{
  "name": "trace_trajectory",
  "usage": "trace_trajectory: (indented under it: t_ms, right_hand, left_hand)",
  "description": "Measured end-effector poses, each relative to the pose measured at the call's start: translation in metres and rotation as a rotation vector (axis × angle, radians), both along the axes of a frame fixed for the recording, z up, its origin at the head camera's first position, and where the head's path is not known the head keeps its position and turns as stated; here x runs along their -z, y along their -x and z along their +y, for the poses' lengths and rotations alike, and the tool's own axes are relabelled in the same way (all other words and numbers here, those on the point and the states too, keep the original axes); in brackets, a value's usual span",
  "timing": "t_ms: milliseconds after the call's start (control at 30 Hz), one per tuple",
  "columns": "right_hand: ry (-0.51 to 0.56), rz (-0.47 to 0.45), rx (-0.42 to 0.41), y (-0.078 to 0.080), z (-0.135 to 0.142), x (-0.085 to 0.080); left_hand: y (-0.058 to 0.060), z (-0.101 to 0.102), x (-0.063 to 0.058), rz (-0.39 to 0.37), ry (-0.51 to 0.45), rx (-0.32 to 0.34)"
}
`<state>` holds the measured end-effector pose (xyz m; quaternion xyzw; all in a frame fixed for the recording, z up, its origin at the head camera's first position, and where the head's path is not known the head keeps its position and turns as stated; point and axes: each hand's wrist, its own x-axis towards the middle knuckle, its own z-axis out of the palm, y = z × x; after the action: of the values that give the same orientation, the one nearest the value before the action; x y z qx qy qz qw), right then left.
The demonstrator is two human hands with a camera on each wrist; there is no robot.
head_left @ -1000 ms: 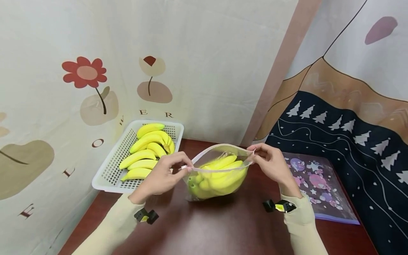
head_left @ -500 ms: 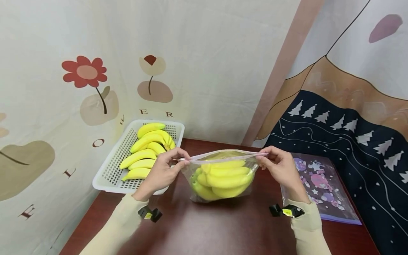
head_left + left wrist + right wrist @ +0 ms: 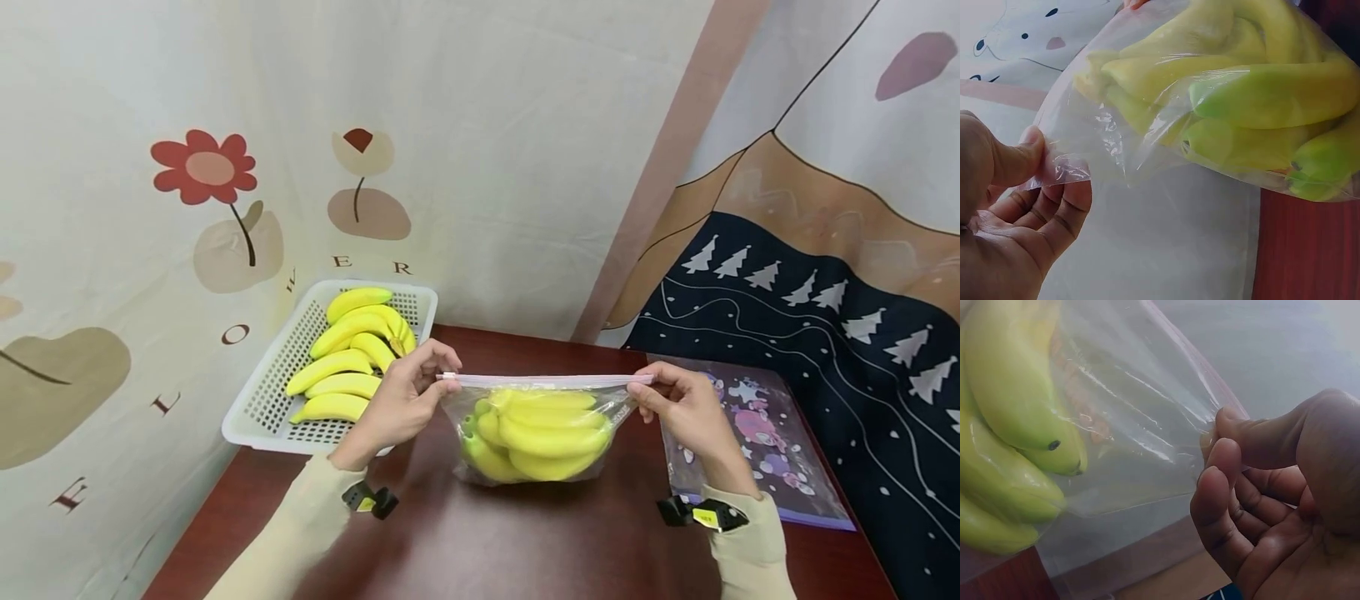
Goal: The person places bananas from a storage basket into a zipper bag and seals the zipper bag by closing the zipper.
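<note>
A clear zip bag point(image 3: 617, 402) with a pink top strip hangs between the two hands, its mouth pulled into a straight line. Several yellow bananas point(image 3: 547, 433) with greenish ends fill it. My left hand point(image 3: 402, 400) pinches the bag's left top corner, by a small white slider point(image 3: 450, 376). At the opposite top corner, my right hand point(image 3: 690, 412) holds the strip between thumb and fingers. In the left wrist view the thumb point(image 3: 1019, 153) presses the film against the fingers. The right wrist view shows the film stretched toward the right fingertips point(image 3: 1225, 456).
A white perforated basket point(image 3: 251, 417) with several more bananas point(image 3: 337, 375) stands at the left back of the dark red table point(image 3: 510, 550). On the right lies a flat printed zip bag point(image 3: 757, 433) with a purple edge. Patterned curtains point(image 3: 510, 167) border the table behind and at both sides.
The hands have moved apart, the right one going rightward and slightly down. The bag's mouth went from a wide oval to a straight line, with both corners still held.
</note>
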<state>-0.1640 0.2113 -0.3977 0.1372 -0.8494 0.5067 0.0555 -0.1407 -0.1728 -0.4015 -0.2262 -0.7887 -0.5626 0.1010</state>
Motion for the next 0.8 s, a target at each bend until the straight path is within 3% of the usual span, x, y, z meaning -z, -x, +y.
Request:
trace_trajectory:
  t_ms: [233, 467, 800]
  right_hand:
    - [0.022, -0.053, 0.011, -0.001, 0.011, 0.0]
    - [-0.028, -0.097, 0.029, -0.002, 0.017, 0.003]
    - [-0.223, 0.045, 0.109, -0.013, 0.012, -0.011]
  left_hand:
    - [0.004, 0.011, 0.008, -0.082, -0.096, 0.012]
    - [-0.004, 0.012, 0.023, -0.196, -0.239, -0.082]
    - [-0.012, 0.016, 0.026, -0.257, -0.35, -0.09]
